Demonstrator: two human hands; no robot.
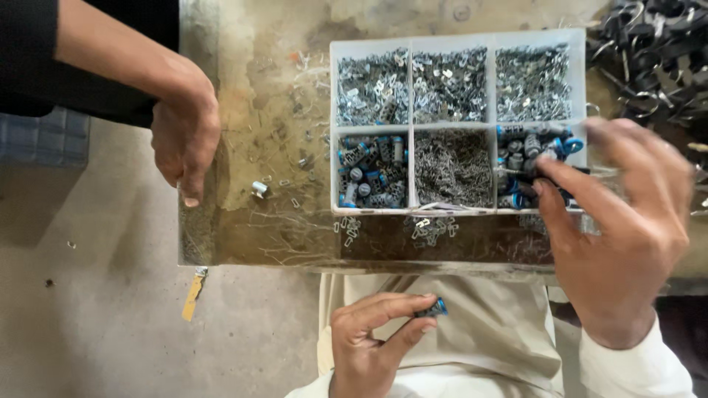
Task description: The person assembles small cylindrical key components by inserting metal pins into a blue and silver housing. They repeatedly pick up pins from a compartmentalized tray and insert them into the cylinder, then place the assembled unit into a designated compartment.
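Early in the sorting: left hand (372,339) pinches one blue-capped cylinder (432,309) over the lap, right hand (619,221) fingers more in the tray (457,125)'s lower-right bin, grip unclear.

It was a small workshop. A stained, scratched bench (251,133) carried a white divided tray (457,125) of sorted metal clips and blue-capped parts, loose bits lay scattered, dark metal pieces (653,55) were heaped nearby, and the floor (96,309) was bare concrete.

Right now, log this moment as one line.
left hand: pinches small blue-capped cylinder | right hand: fingers in divided tray, lower right compartment | co-worker's hand: at bench edge
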